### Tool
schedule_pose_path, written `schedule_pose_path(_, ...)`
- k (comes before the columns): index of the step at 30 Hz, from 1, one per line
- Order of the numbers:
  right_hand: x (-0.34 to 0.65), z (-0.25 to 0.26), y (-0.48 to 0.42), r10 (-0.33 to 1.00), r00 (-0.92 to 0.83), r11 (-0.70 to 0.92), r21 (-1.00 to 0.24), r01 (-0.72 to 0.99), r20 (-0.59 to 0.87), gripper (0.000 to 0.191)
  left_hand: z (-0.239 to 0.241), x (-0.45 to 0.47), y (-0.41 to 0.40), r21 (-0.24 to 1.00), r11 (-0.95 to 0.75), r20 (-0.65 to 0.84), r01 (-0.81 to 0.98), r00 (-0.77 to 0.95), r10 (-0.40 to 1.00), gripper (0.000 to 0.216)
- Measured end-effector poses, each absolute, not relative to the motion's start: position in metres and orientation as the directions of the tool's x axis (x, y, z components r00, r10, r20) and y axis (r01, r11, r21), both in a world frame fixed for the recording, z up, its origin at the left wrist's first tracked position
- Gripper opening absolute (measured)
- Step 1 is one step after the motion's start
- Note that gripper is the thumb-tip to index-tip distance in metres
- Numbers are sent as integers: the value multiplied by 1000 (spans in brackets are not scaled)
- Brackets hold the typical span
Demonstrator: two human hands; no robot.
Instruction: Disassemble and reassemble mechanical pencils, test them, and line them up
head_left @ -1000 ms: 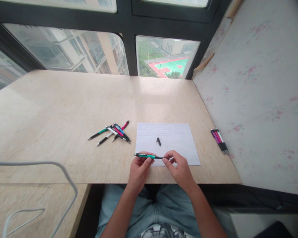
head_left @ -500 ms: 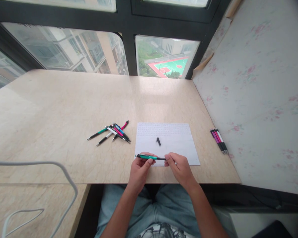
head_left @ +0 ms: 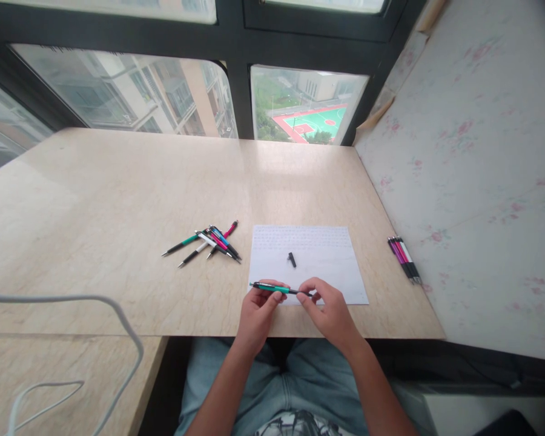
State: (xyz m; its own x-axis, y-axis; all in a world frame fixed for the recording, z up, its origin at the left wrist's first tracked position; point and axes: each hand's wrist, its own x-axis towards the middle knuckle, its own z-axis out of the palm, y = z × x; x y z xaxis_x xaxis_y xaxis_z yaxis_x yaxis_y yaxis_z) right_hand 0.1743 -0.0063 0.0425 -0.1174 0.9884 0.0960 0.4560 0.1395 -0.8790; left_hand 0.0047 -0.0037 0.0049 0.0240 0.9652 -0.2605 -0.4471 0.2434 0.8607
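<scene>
A green and black pen [head_left: 272, 287] lies nearly level across both hands, above the near edge of a sheet of paper [head_left: 331, 266]. My left hand [head_left: 260, 309] is closed round its green barrel. On the pen's dark right end, the thumb and fingers of my right hand [head_left: 327, 306] are closed; they partly cover the tip. A small black piece [head_left: 292, 260], perhaps a cap or clip, rests on the paper just beyond the pen. Rows of faint handwriting run along the top of the sheet.
Left of the paper, several pens [head_left: 213, 241] lie crossed in a loose pile. More pens [head_left: 404, 259] sit side by side near the papered wall [head_left: 490, 200] on the right. A grey cable [head_left: 122, 321] loops over the table's [head_left: 118, 188] left front. Windows stand behind.
The fingers of my right hand have shifted their hold on the pen's dark end, with the thumb now further left along it. The whole view has slid slightly.
</scene>
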Motion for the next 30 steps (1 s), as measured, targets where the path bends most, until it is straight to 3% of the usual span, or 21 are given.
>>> schedule_pose_path(5,174,41,-7,987,-149,120,-870,478,54,34,5,5,-4,867,244,-259,-435,26,966,19)
schedule_pose_path(10,174,42,-7,988,-132,134,-876,464,81,15,6,5,-4,860,250,-269,-445,21,963,19)
schedule_pose_path(16,174,42,-8,983,-169,150,-838,525,70,36,4,4,-4,864,256,-264,-434,42,964,19)
schedule_pose_path(23,172,42,-8,987,-105,162,-840,517,125,16,4,3,-4,859,238,-262,-453,11,965,21)
schedule_pose_path(30,172,41,-10,989,-118,138,-816,561,87,42,6,3,-5,873,250,-252,-418,53,966,19)
